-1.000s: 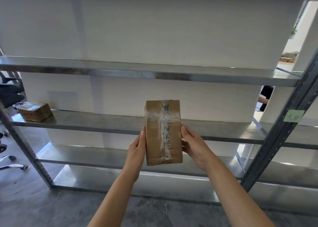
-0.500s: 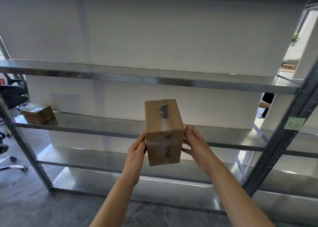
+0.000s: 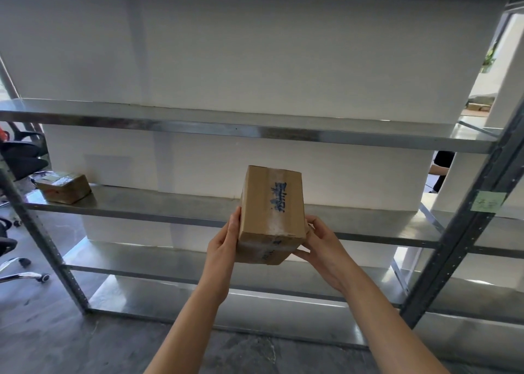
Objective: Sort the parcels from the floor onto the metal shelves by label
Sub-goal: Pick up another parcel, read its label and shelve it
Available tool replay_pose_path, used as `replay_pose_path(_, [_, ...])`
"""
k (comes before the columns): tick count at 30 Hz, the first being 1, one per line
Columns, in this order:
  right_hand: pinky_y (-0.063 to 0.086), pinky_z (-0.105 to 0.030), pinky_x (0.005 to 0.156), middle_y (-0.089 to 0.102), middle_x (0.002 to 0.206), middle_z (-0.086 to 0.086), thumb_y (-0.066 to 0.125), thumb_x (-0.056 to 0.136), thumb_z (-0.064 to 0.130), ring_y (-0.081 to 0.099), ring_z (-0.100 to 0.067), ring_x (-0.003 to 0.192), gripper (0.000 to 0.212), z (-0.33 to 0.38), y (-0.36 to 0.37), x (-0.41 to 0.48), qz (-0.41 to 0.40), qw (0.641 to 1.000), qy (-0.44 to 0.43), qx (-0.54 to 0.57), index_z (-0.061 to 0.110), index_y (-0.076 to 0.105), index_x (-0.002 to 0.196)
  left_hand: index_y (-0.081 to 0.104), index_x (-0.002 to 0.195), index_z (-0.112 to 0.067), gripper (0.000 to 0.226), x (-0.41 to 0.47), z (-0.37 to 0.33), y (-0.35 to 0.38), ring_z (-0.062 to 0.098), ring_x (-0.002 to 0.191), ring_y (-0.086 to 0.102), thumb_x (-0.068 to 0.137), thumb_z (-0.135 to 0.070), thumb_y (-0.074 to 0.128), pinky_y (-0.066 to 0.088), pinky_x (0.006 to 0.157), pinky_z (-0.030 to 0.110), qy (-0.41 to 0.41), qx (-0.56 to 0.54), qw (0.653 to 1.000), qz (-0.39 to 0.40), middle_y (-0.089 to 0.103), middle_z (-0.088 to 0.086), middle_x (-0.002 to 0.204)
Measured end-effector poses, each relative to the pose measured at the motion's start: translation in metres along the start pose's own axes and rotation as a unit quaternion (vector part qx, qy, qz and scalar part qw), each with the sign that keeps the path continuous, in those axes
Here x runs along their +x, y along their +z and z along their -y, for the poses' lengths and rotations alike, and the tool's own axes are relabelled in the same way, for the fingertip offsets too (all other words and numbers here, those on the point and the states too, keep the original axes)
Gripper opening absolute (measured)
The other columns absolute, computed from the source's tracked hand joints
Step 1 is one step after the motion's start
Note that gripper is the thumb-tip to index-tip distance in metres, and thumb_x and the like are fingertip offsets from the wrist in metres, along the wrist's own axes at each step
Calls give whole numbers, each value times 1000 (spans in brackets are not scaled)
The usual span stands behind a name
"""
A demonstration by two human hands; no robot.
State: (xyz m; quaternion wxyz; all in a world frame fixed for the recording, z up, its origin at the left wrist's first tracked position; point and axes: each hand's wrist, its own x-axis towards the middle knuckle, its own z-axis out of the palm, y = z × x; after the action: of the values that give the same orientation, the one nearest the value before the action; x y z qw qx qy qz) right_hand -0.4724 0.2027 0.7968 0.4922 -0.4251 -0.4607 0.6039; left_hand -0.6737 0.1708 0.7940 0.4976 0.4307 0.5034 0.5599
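Box (image 3: 271, 212) was matt brown cardboard with glossy clear tape; shelves (image 3: 198, 124) were shiny smooth metal; floor (image 3: 42, 331) was dull, rough grey concrete.

Soft, dim indoor light — brighter daylight from the right opening (image 3: 487, 70) — with wide-angle bending at the edges.
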Motion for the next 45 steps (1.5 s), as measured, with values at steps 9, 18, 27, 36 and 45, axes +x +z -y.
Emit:
replay_pose_path(9, [56, -50, 97, 73, 126, -1, 64, 94, 19, 67, -20, 116, 34, -3, -2, -4, 37, 998, -14, 49, 21, 63, 128, 66, 136, -27, 61, 1, 1, -8, 9, 115, 68, 91, -62, 46, 50, 95, 23, 15, -9, 1000, 19, 77, -7, 118])
replay_pose_path(18, [56, -28, 57, 67, 86, -4, 48, 106, 32, 60, -18, 79, 19, -5, 1, -7, -23, 999, -11, 37, 16, 52, 96, 61, 140, -37, 45, 7, 10, -12, 11, 133, 57, 96, -44, 60, 36, 121, 46, 17, -5, 998, 65, 69, -15, 135])
replay_pose_path(27, [57, -33, 71, 69, 104, -9, 59, 95, 14, 67, -21, 88, 5, -7, -6, -7, 38, 992, -23, 116, 13, 61, 91, 56, 139, -51, 44, 13, 13, -20, 20, 142, 48, 96, -50, 51, 30, 122, 58, -2, 24, 995, 93, 61, -13, 146])
replay_pose_path(36, [50, -41, 84, 63, 105, -17, 47, 107, 18, 57, -33, 98, 18, -21, -1, -4, -3, 993, -35, 110, 4, 58, 111, 66, 123, -35, 31, 11, 9, -16, 32, 121, 64, 104, -47, 45, 48, 107, 60, 44, 25, 996, 71, 70, 5, 126])
replay_pose_path(45, [51, -40, 94, 66, 133, -11, 49, 106, 18, 61, -30, 124, 34, -11, 6, -3, 8, 997, -48, 67, 28, 58, 137, 59, 126, -32, 30, 11, 17, -18, 28, 125, 63, 101, -42, 48, 45, 113, 53, 67, 2, 995, 78, 71, 4, 128])
